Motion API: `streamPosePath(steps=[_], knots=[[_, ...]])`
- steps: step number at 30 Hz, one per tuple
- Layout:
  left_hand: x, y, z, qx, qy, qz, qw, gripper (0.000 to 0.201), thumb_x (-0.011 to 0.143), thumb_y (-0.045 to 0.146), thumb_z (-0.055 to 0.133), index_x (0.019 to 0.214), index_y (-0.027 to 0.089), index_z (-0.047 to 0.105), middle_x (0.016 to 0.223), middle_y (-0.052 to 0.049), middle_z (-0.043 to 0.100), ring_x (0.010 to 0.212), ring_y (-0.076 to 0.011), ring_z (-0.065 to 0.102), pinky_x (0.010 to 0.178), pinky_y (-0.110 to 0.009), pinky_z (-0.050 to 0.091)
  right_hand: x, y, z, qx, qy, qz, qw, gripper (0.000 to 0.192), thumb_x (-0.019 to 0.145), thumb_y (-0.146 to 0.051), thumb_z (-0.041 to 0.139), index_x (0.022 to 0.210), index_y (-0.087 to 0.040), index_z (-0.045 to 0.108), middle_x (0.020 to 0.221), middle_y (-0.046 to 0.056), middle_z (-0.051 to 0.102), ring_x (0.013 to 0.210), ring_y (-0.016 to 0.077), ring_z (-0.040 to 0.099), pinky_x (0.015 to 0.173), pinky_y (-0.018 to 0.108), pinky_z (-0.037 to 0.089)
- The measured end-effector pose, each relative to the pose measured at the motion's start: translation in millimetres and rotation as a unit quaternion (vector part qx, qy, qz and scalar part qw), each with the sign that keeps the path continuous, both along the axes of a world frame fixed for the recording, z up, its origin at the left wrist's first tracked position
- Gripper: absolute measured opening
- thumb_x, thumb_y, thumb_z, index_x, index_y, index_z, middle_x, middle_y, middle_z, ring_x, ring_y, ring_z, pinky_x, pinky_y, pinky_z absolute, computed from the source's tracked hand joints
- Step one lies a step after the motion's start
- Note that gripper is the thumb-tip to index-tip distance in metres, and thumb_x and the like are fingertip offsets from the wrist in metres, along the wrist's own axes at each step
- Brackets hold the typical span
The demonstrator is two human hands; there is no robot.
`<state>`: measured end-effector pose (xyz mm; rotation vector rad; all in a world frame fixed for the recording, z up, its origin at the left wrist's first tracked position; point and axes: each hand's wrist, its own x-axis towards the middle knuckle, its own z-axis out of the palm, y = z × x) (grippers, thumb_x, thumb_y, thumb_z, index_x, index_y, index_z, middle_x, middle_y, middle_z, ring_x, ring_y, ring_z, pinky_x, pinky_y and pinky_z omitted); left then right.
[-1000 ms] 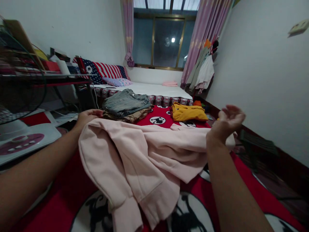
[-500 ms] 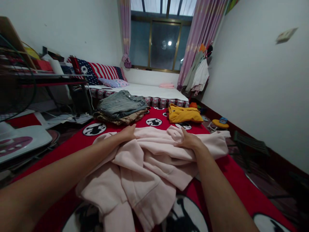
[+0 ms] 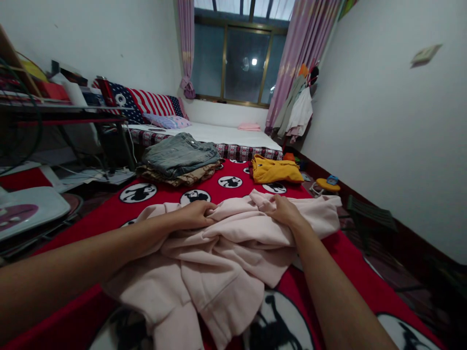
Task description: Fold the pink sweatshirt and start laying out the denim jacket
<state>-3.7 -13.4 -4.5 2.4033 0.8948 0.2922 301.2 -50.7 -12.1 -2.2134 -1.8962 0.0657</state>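
Note:
A pale pink sweatshirt lies crumpled on a red blanket printed with black-and-white cartoon circles. My left hand is closed on a fold of the pink cloth near its far edge. A little to the right, my right hand grips another bunch of the same garment. Both forearms reach out over the sweatshirt, whose hem and a sleeve hang toward me.
Beyond the sweatshirt sit a stack of folded jeans and tan clothes and a folded yellow garment. A bed with pillows stands under the window. A cluttered desk is at left; hanging clothes at right.
My hands came down from holding the sweatshirt spread apart in the air and now meet near its middle, bunching the cloth on the blanket. The view shifted slightly forward.

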Motion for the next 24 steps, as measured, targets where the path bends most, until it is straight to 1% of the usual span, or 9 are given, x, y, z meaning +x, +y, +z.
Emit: streamPosePath(steps=[3,5,8,12,16,18,20,21,24], knots=[[1,-18,6.5,0.098,0.024,-0.022,0.995,0.016,0.070,0.019,0.053,0.083,0.019,0.063,0.081,0.000,0.067,0.077,-0.0187,0.061,0.067,-0.024,0.040,-4,-4,-1.9,0.009,-0.020,0.080,0.997,0.084,0.074,-0.040,0.069,0.147,-0.020,0.033,0.133,0.014,0.058,0.112,0.0269,0.060,0.083,0.030,0.044],[3,-33,8.3,0.170,0.059,-0.058,0.982,0.009,0.069,0.014,0.052,0.073,0.020,0.057,0.073,0.000,0.063,0.070,-0.0174,0.057,0.063,-0.025,0.037,-8,-5,0.5,-0.032,-0.061,0.110,0.992,0.068,0.079,-0.036,0.063,0.141,-0.020,0.041,0.123,0.014,0.064,0.108,0.0279,0.063,0.081,0.031,0.044],[5,-53,7.4,0.242,0.087,-0.100,0.961,0.013,0.068,0.009,0.049,0.073,0.020,0.053,0.080,-0.001,0.063,0.067,-0.0166,0.054,0.062,-0.027,0.034,-13,-7,9.3,-0.063,-0.132,0.106,0.984,0.036,0.081,-0.036,0.059,0.113,-0.018,0.063,0.105,0.015,0.071,0.096,0.0293,0.066,0.072,0.031,0.044],[5,-59,14.0,0.240,0.090,-0.131,0.958,0.016,0.066,0.009,0.052,0.076,0.020,0.055,0.084,-0.002,0.064,0.068,-0.0166,0.055,0.061,-0.028,0.034,-10,-16,33.2,-0.068,-0.119,0.133,0.982,0.018,0.076,-0.031,0.064,0.089,-0.019,0.068,0.089,0.010,0.072,0.080,0.0246,0.067,0.062,0.027,0.040],[13,-16,56.8,0.179,0.100,-0.102,0.973,0.017,0.062,0.012,0.059,0.077,0.018,0.062,0.070,0.001,0.060,0.067,-0.0180,0.056,0.062,-0.025,0.039,6,-7,80.2,-0.122,-0.030,0.095,0.987,0.006,0.069,-0.018,0.065,0.074,-0.015,0.067,0.065,0.003,0.066,0.057,0.0167,0.060,0.053,0.025,0.038],[22,22,88.3,0.212,0.037,0.000,0.976,0.016,0.065,0.015,0.061,0.080,0.016,0.065,0.073,0.001,0.060,0.078,-0.0225,0.060,0.073,-0.027,0.044,15,10,108.5,-0.058,0.008,0.034,0.998,0.006,0.069,-0.016,0.066,0.073,-0.011,0.067,0.064,0.003,0.063,0.057,0.0151,0.058,0.057,0.025,0.041],[32,61,115.1,0.276,-0.088,0.150,0.945,0.029,0.068,0.014,0.062,0.097,0.014,0.065,0.098,-0.004,0.063,0.100,-0.0285,0.059,0.091,-0.034,0.044,23,30,131.2,0.127,0.048,-0.039,0.990,0.017,0.073,-0.017,0.066,0.084,-0.005,0.066,0.078,0.008,0.066,0.072,0.0164,0.061,0.068,0.028,0.045],[36,77,123.5,0.292,-0.112,0.179,0.933,0.041,0.071,0.013,0.060,0.113,0.014,0.061,0.118,-0.009,0.058,0.115,-0.0306,0.053,0.100,-0.039,0.039,26,39,137.9,0.223,0.065,-0.060,0.971,0.028,0.073,-0.019,0.068,0.095,-0.002,0.064,0.092,0.012,0.065,0.085,0.0186,0.061,0.077,0.029,0.046],[44,93,119.7,0.323,-0.147,0.231,0.906,0.075,0.071,0.008,0.063,0.141,0.011,0.037,0.151,-0.020,0.025,0.140,-0.0354,0.028,0.114,-0.048,0.025,30,46,131.0,0.387,0.094,-0.020,0.917,0.065,0.071,-0.028,0.074,0.125,-0.002,0.048,0.130,0.022,0.049,0.117,0.0254,0.051,0.097,0.035,0.041]])
